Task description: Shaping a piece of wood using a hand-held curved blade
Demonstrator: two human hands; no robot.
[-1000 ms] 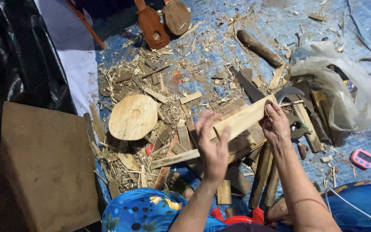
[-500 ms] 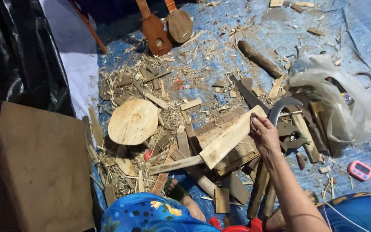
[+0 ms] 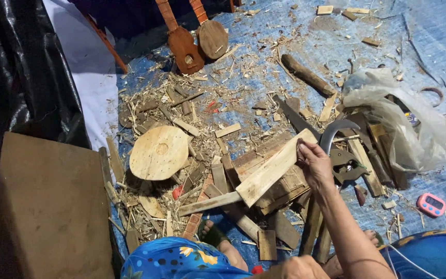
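While the right hand (image 3: 316, 165) is gripping the far end of a pale wooden plank (image 3: 274, 168), its fingers closed around the upper edge, the left hand (image 3: 295, 267) is sitting low at the bottom of the view near the person's lap, only its back showing, so I cannot tell whether it is open or closed. A second ago both hands were on the plank; half a second ago the left one was already letting go and dropping back, leaving the right to carry the piece alone. The plank is now lying slanted across a stack of darker wooden blocks (image 3: 269, 181), its lower end pointing toward a thin strip of wood (image 3: 210, 203), and it is sitting slightly lower than before, more settled on the stack.

A curved metal blade (image 3: 334, 132) is lying just beyond the right hand. A round wooden disc (image 3: 159, 152) is resting to the left among shavings on the blue tarp (image 3: 429, 31). Two small unfinished guitar-shaped bodies (image 3: 197, 41) are lying at the top, and a pink timer (image 3: 431, 204) is sitting at the right.
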